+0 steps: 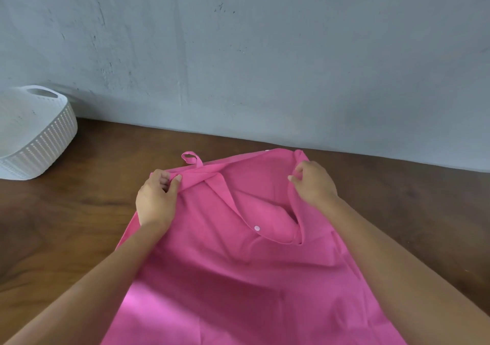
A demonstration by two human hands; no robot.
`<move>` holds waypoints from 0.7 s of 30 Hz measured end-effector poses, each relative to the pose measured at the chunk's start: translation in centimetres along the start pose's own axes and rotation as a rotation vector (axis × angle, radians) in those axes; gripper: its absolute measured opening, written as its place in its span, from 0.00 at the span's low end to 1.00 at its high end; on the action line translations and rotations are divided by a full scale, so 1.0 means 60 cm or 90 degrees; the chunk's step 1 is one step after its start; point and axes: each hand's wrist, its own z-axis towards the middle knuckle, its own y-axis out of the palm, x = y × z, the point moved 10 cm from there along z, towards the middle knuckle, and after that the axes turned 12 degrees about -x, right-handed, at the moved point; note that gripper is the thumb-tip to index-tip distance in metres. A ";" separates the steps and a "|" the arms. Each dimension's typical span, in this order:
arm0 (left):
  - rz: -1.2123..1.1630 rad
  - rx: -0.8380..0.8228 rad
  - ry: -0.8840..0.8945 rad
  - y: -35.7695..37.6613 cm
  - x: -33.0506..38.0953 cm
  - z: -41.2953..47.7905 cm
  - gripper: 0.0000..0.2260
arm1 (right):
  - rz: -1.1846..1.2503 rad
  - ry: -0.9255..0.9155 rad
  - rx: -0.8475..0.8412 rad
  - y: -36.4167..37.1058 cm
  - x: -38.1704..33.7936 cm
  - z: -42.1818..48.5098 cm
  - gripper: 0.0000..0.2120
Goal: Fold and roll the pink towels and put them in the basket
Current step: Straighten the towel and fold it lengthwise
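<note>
Lying across a brown wood-grain worktop (79,207), a pink towel (225,278) runs from the near edge of view toward a scuffed grey wall (265,53) and stops just short of it. The cloth is thin and smooth, with soft creases. A small fabric loop (189,158) sticks out at its far edge, and a pale round snap (256,228) sits near the middle. The left hand (156,196) pinches the far left corner between thumb and curled fingers. The right hand (314,183) grips the far right edge with fingers curled, lifting it so a loose fold sags beneath. A white plastic basket (50,138) with rounded corners, rows of small holes and a handle cut-out stands at the far left against the wall, well apart from the towel and partly cut off by the frame. Bare worktop lies between them and also to the right of the towel.
</note>
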 end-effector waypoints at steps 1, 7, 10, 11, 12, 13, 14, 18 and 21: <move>-0.002 0.001 -0.001 0.000 -0.001 0.001 0.08 | 0.012 0.022 -0.014 0.012 0.012 0.010 0.11; -0.004 -0.002 -0.004 0.002 0.000 0.003 0.08 | -0.071 0.061 0.001 0.066 0.039 0.032 0.16; -0.005 -0.004 -0.003 0.003 -0.001 0.004 0.08 | 0.003 0.052 0.042 0.045 0.035 0.016 0.18; -0.006 -0.004 0.001 0.003 0.000 0.005 0.08 | 0.054 0.051 0.066 0.031 0.038 0.006 0.17; -0.006 -0.005 0.005 0.003 0.000 0.005 0.08 | 0.098 0.047 0.094 0.015 0.041 -0.006 0.14; -0.006 -0.007 0.008 0.003 0.001 0.005 0.08 | 0.129 0.037 0.114 0.001 0.044 -0.018 0.11; -0.006 -0.010 0.011 0.003 0.001 0.004 0.08 | 0.150 0.023 0.129 -0.013 0.048 -0.029 0.07; -0.011 -0.021 0.021 0.004 0.004 0.003 0.07 | 0.156 -0.010 0.178 -0.074 0.072 -0.077 0.10; -0.015 -0.028 0.030 0.004 0.006 0.002 0.07 | 0.109 -0.011 0.170 -0.104 0.091 -0.112 0.21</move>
